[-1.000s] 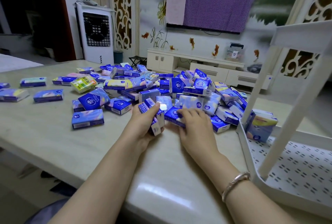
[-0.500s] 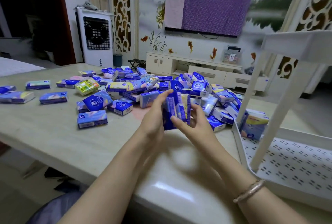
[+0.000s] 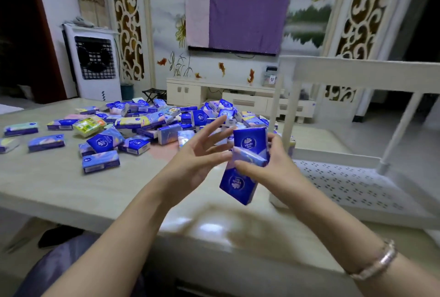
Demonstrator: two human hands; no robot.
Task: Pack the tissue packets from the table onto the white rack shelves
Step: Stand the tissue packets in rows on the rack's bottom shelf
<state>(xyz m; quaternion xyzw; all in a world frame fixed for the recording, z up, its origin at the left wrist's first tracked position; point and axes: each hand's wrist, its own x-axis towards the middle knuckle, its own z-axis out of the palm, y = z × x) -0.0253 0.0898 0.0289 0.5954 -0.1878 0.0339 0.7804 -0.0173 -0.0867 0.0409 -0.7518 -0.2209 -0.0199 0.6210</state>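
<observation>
My right hand (image 3: 266, 165) grips a small stack of blue tissue packets (image 3: 242, 165) above the table's near edge, thumb across the front; the lowest packet hangs tilted downward. My left hand (image 3: 202, 153) is beside the stack with fingers spread and straight, holding nothing, fingertips close to the packets. A pile of several blue and pastel tissue packets (image 3: 166, 123) covers the middle of the table (image 3: 59, 184). The white rack (image 3: 357, 184) stands at the right, its perforated lower shelf just right of my right hand and its upper shelf (image 3: 362, 70) above.
Loose packets (image 3: 100, 161) lie scattered on the table's left half, with a green-yellow pack (image 3: 89, 125) among them. Rack posts (image 3: 289, 115) rise at the shelf's corner. Behind are a TV cabinet (image 3: 214, 94), a covered wall screen and an air cooler (image 3: 92, 65).
Both hands picked up packets from the pile and raised them together. The stack is now in my right hand alone, shifted right toward the rack, and my left hand has let go and opened.
</observation>
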